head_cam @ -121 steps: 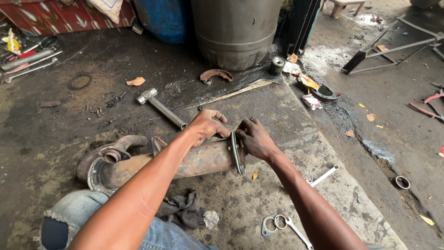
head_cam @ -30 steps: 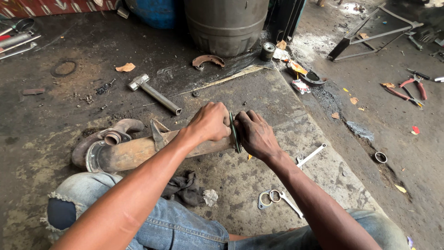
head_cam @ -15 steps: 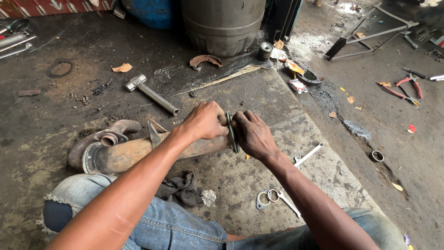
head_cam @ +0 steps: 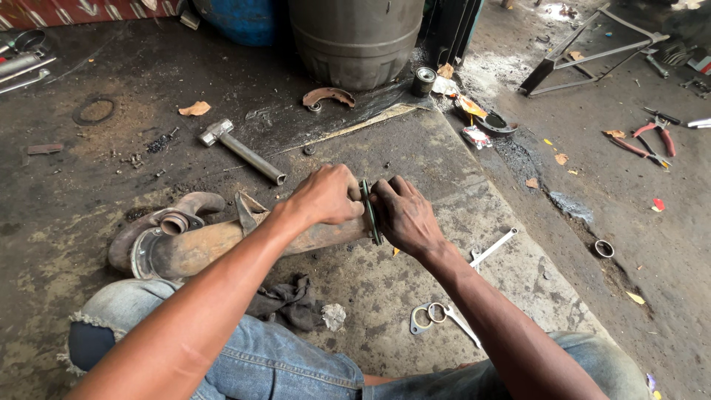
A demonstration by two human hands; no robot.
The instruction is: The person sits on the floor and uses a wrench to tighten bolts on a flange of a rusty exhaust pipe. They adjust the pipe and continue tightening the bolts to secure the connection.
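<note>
You sit on a stained concrete floor. On it lie a hammer, a rusty pipe, a dark rag, two wrenches, red pliers and a big drum.

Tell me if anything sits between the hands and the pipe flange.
Nothing visible does. The left hand and the right hand both press directly on the flange at the end of the rusty pipe; the hammer and wrenches lie apart on the floor.
</note>
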